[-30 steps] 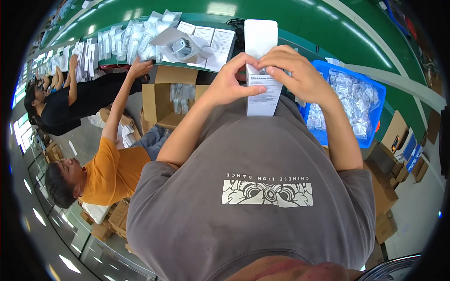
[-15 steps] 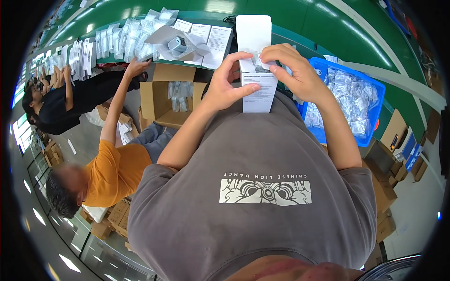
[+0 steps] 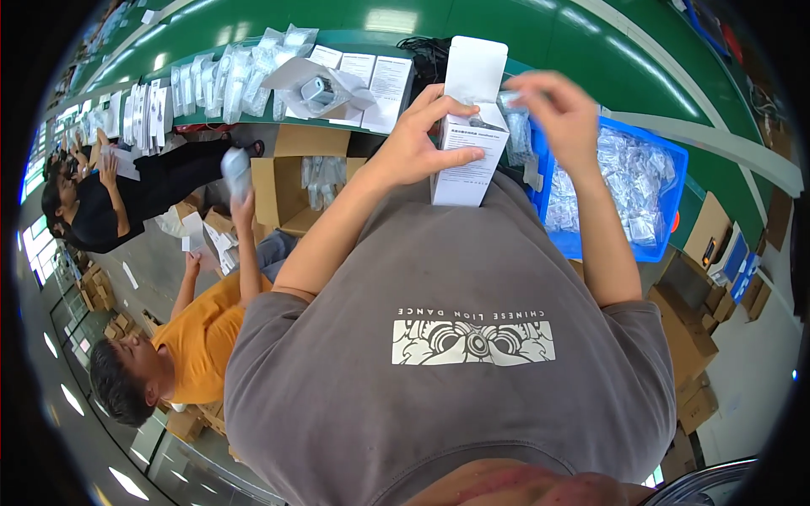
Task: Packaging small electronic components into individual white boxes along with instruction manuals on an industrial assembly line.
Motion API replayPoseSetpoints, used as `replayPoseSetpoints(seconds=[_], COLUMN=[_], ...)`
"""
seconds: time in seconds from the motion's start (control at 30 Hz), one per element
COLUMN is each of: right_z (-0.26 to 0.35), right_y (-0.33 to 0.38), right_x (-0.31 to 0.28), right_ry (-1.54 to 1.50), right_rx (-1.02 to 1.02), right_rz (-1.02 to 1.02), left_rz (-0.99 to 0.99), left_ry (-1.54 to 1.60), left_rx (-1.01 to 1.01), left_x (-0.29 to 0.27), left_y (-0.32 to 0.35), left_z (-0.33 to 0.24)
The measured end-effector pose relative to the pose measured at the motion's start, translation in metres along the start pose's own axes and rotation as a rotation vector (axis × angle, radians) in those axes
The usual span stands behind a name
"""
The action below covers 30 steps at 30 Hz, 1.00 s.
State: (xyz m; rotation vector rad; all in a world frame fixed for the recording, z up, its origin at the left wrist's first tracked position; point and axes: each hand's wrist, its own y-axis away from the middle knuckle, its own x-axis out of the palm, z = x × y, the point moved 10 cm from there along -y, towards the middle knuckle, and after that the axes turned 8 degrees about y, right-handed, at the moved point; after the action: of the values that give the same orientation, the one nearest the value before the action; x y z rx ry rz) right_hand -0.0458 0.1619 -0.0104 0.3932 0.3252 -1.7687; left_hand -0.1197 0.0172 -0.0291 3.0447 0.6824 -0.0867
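My left hand [image 3: 415, 145] grips a tall white carton [image 3: 462, 179] by its left side, thumb across the printed front. The carton stands upright against my shirt, its lid flap raised at the back. Something in clear plastic shows inside its mouth, but I cannot make out what. My right hand [image 3: 564, 118] is just right of the carton and apart from it, fingers bent and smeared by motion. Beside the carton lies a clear plastic-wrapped item [image 3: 516, 139]. Below my right hand, a blue bin [image 3: 682, 181] holds many small clear bags [image 3: 629, 181].
Left along the green bench [image 3: 498, 29] are white cartons [image 3: 390, 88], an open carton with a grey-blue device [image 3: 317, 91], and bagged devices [image 3: 240, 76]. An open cardboard box [image 3: 291, 207] stands below them. A co-worker in orange [image 3: 198, 333] holds a bagged device [image 3: 236, 173].
My right hand has left the carton's mouth and moved right. The carton has shifted slightly right and tilted in my left hand. The co-worker has pulled back from the bench with a bagged device.
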Motion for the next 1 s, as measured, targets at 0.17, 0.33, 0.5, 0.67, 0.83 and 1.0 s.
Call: replayPoseSetpoints(seconds=[0.17, 0.33, 0.5, 0.67, 0.83, 1.0], right_z=[-0.02, -0.025, -0.004, -0.012, 0.047, 0.115], right_y=[-0.046, -0.051, -0.058, -0.069, -0.057, -0.048], right_x=[-0.011, 0.01, 0.019, -0.034, -0.042, -0.044], right_ry=[0.014, -0.089, -0.504, -0.309, -0.173, 0.457], right_rx=[0.068, 0.111, 0.055, 0.044, -0.005, -0.486], right_rz=[-0.078, -0.13, -0.34, -0.519, -0.373, -0.438], left_rz=[0.131, 0.207, 0.214, 0.201, 0.261, 0.279], left_ry=[0.001, -0.078, 0.017, 0.036, -0.079, 0.08], left_rx=[-0.036, 0.026, 0.105, 0.134, 0.298, 0.16], left_x=[0.003, -0.008, -0.018, -0.031, -0.037, -0.037], left_y=[-0.008, -0.014, -0.027, -0.055, -0.059, -0.053], left_z=[0.001, -0.013, -0.021, -0.05, -0.078, -0.076])
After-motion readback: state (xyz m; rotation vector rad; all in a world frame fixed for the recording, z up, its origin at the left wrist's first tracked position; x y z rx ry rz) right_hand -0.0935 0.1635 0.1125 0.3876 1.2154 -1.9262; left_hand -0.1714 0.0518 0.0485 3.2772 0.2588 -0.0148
